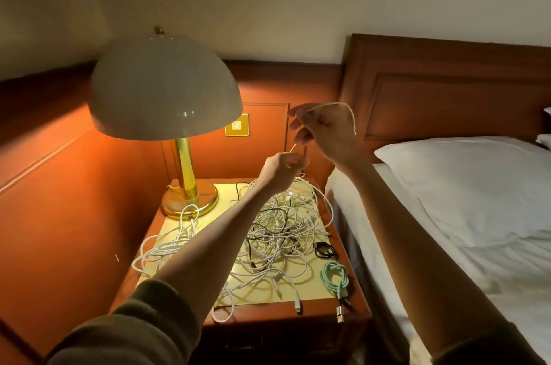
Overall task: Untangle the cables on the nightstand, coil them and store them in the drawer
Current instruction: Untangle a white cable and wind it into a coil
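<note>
A tangle of white and black cables (277, 227) covers the nightstand (354, 302). Above its far side, my left hand (281, 169) pinches a white cable (343, 106) that rises out of the pile. My right hand (323, 132), higher up, holds the same cable, which arcs over its knuckles. More loose white cable (167, 248) lies at the left by the lamp base. A coiled mint-green cable (335, 278) and a small coiled black cable (325, 249) rest at the front right. The drawer is hidden below the tabletop.
A brass lamp (185, 185) with a white dome shade (164, 90) stands at the back left of the nightstand. A bed with a white pillow (465, 185) adjoins on the right. A wall switch (237, 125) sits behind on the wood panelling.
</note>
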A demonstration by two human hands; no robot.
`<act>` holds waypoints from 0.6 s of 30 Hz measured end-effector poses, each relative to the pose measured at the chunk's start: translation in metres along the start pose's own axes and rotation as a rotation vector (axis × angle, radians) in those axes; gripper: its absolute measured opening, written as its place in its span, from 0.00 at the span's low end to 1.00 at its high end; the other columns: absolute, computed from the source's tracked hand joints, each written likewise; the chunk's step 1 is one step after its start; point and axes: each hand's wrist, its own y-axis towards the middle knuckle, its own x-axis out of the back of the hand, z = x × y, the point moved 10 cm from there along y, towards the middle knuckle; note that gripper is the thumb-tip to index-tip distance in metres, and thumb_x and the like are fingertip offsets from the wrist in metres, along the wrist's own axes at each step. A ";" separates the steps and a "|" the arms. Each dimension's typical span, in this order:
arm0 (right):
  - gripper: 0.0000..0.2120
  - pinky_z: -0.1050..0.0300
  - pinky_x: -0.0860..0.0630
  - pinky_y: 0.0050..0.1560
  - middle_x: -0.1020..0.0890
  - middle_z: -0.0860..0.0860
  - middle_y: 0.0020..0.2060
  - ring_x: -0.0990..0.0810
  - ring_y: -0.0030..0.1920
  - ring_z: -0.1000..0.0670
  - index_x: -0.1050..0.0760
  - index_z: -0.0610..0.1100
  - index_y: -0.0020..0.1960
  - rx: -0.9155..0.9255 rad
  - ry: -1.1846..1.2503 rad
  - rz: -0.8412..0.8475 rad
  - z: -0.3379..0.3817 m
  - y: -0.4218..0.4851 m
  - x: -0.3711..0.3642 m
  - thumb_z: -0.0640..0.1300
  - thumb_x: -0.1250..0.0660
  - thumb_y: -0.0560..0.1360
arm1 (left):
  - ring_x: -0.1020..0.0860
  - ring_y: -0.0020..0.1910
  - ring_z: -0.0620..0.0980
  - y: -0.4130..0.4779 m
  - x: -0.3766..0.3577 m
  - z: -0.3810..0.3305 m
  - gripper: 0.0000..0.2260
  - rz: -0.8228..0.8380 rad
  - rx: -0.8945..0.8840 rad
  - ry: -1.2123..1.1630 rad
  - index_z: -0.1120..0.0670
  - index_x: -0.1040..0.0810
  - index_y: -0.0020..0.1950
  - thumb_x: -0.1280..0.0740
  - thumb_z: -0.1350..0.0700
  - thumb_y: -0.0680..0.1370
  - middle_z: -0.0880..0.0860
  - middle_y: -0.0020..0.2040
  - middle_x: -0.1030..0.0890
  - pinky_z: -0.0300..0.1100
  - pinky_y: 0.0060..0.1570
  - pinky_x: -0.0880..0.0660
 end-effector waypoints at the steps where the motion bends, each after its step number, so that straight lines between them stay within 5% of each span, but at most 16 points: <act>1: 0.09 0.59 0.23 0.30 0.17 0.45 0.36 0.19 0.28 0.52 0.20 0.32 0.53 0.006 0.040 0.003 0.005 0.000 0.002 0.34 0.38 0.82 | 0.21 0.36 0.41 0.003 0.002 -0.002 0.10 -0.016 0.000 -0.006 0.52 0.15 0.55 0.32 0.48 0.80 0.46 0.41 0.17 0.36 0.37 0.30; 6: 0.09 0.58 0.23 0.32 0.16 0.46 0.37 0.18 0.30 0.50 0.21 0.31 0.55 -0.035 0.236 0.021 0.008 -0.004 0.014 0.35 0.38 0.82 | 0.23 0.33 0.45 0.004 0.036 0.019 0.24 -0.304 0.171 -0.080 0.54 0.33 0.59 0.25 0.44 0.74 0.48 0.38 0.20 0.35 0.29 0.31; 9: 0.09 0.58 0.22 0.33 0.17 0.44 0.37 0.18 0.32 0.49 0.21 0.33 0.53 -0.081 0.307 0.035 0.009 -0.008 0.015 0.35 0.39 0.82 | 0.20 0.35 0.52 0.010 0.010 0.020 0.33 -0.104 0.124 0.020 0.49 0.40 0.64 0.24 0.40 0.70 0.53 0.40 0.18 0.42 0.35 0.24; 11: 0.10 0.58 0.22 0.34 0.17 0.44 0.37 0.18 0.32 0.49 0.20 0.35 0.51 -0.113 0.313 0.048 0.008 -0.011 0.012 0.34 0.40 0.82 | 0.18 0.37 0.53 0.016 -0.010 0.018 0.26 0.006 0.098 0.093 0.46 0.35 0.68 0.30 0.40 0.75 0.53 0.41 0.16 0.45 0.37 0.22; 13: 0.10 0.56 0.23 0.35 0.17 0.44 0.36 0.18 0.32 0.48 0.20 0.36 0.50 -0.140 0.312 0.042 0.006 -0.014 0.012 0.34 0.40 0.82 | 0.17 0.37 0.48 0.025 -0.011 0.016 0.14 0.008 0.111 0.135 0.49 0.21 0.60 0.37 0.44 0.81 0.50 0.39 0.16 0.45 0.38 0.21; 15: 0.10 0.56 0.23 0.34 0.17 0.44 0.36 0.18 0.31 0.48 0.20 0.35 0.50 -0.160 0.345 0.015 0.003 -0.018 0.017 0.34 0.40 0.82 | 0.19 0.33 0.39 0.035 0.002 0.017 0.14 -0.032 0.130 0.118 0.50 0.16 0.48 0.41 0.50 0.84 0.44 0.34 0.17 0.42 0.37 0.22; 18: 0.10 0.55 0.23 0.33 0.17 0.44 0.35 0.19 0.31 0.47 0.20 0.35 0.50 -0.198 0.391 -0.060 -0.002 -0.023 0.033 0.36 0.40 0.82 | 0.24 0.28 0.29 0.048 0.046 0.005 0.14 -0.197 0.085 0.036 0.52 0.17 0.48 0.41 0.56 0.84 0.44 0.34 0.17 0.27 0.31 0.30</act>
